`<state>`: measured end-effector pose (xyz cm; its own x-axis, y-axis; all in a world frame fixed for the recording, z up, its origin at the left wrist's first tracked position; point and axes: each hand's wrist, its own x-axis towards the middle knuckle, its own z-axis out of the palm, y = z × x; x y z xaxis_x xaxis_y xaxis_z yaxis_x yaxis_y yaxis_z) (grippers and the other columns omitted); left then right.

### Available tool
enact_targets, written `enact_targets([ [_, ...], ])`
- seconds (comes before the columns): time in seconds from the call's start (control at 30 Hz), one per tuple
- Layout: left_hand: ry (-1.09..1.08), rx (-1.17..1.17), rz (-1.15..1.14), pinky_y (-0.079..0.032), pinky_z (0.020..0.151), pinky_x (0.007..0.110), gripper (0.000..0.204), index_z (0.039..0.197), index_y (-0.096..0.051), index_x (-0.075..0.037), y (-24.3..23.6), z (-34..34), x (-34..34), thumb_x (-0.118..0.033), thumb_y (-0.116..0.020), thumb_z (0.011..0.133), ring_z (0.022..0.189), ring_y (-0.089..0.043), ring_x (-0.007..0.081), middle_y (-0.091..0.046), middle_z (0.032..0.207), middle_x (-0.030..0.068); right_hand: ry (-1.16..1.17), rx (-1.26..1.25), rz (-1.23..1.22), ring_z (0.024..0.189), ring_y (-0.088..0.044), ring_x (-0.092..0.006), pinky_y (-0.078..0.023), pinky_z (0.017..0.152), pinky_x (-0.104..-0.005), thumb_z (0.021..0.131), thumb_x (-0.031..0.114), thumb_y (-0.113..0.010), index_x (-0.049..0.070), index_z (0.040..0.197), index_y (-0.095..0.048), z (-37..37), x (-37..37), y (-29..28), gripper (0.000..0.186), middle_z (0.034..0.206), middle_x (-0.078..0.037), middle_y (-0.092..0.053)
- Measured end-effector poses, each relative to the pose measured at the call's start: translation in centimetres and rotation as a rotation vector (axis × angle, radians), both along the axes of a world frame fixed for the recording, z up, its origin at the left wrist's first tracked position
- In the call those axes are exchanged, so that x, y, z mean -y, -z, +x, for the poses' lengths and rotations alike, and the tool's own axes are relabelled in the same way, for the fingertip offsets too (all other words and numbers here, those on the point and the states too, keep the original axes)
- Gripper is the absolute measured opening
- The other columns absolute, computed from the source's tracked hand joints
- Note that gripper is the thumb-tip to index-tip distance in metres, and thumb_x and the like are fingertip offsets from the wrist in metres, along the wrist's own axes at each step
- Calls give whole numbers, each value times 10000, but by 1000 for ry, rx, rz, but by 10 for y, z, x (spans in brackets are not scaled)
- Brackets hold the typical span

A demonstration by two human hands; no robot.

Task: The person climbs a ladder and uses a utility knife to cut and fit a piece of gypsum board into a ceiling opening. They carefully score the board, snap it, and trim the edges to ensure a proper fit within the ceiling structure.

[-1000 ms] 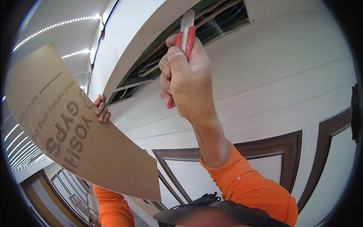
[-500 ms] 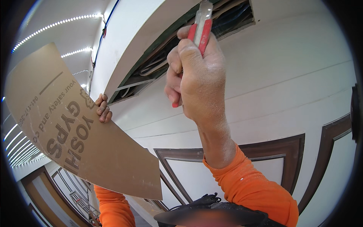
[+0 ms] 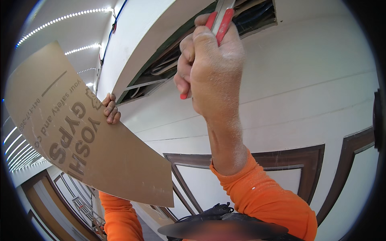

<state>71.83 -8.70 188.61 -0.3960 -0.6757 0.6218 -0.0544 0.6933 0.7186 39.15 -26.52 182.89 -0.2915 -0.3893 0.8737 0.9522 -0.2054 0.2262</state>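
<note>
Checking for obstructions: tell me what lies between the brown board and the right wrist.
That stretch is bare in the head view: only the pale wall behind shows between the brown board and the right wrist.

One left hand (image 3: 111, 109), one right hand (image 3: 215, 60), two orange sleeves (image 3: 265, 190), one brown board (image 3: 94, 134) at left, one red knife (image 3: 225, 25), one dark opening (image 3: 257, 18)

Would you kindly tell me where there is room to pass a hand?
Room seems to lie between the brown board and the right forearm, and more widely right of that forearm, above the brown-framed panel. It is crowded at the board's edge, gripped by the left hand, and near the dark opening, where the right hand holds a red knife.
</note>
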Motion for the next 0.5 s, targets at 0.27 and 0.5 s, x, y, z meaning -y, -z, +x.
enact_targets([
  [0.27, -10, -21, -3, -552, 758, 316, 652, 1354, -340, -10, 1, -2, 0, -440, -640, 966, 778, -660, 231, -590, 836, 57, 93, -51, -36, 610, -525, -55, -447, 504, -211, 1027, 63, -470, -25, 1166, -471, 12, 12, 9, 164, 845, -31, -528],
  [0.5, -98, -49, 10, -555, 741, 310, 590, 1324, -354, -16, 0, -6, -8, -425, -610, 985, 759, -658, 229, -582, 821, 43, 183, -109, -22, 616, -543, -69, -476, 525, -236, 1034, 66, -468, -29, 1180, -470, 27, 8, 12, 174, 857, -70, -539],
])
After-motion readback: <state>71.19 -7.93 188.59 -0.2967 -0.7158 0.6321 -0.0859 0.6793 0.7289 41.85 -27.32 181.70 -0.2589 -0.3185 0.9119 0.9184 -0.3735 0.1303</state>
